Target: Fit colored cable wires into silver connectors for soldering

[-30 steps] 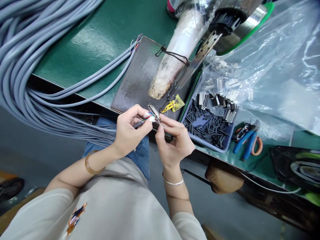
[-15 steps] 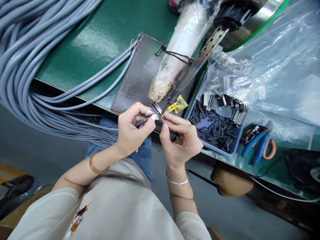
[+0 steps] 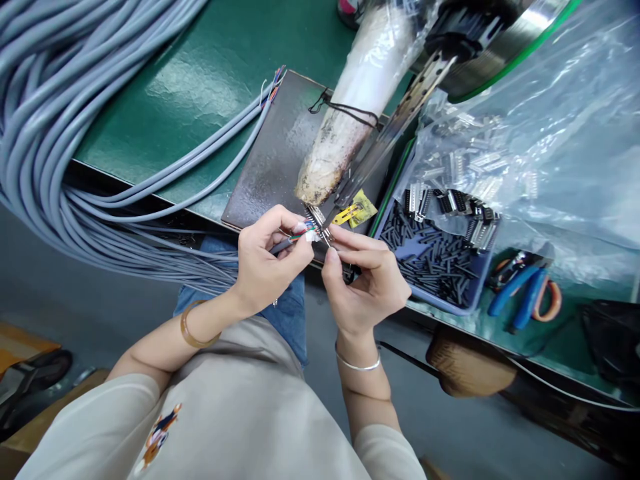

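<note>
My left hand [image 3: 273, 257] is closed in a pinch on a grey cable [image 3: 281, 246], whose stripped coloured wires [image 3: 300, 235] fan out at the fingertips. Just right of it, the fingertips of my right hand [image 3: 365, 277] close on one end of a small metal multi-pin connector [image 3: 316, 219]. The wire ends meet the connector's pin row, though exact contact is too small to tell. A soldering iron [image 3: 373, 160] with a perforated metal barrel slants down, its dark tip over the connector. Beside it, a plastic-wrapped white tube [image 3: 345, 113] ends in a scorched tip.
A dark plate [image 3: 270, 160] lies under the iron, with a yellow tag [image 3: 355, 210] on it. At right stand a blue bin [image 3: 473, 303] of black sleeves, bagged connectors [image 3: 460, 157], blue-handled pliers [image 3: 520, 297] and a solder spool [image 3: 520, 53]. Grey cables [image 3: 60, 133] fill the left.
Both hands stay almost in place at the connector, with only a slight shift of the right hand to the right. The view has moved a little.
</note>
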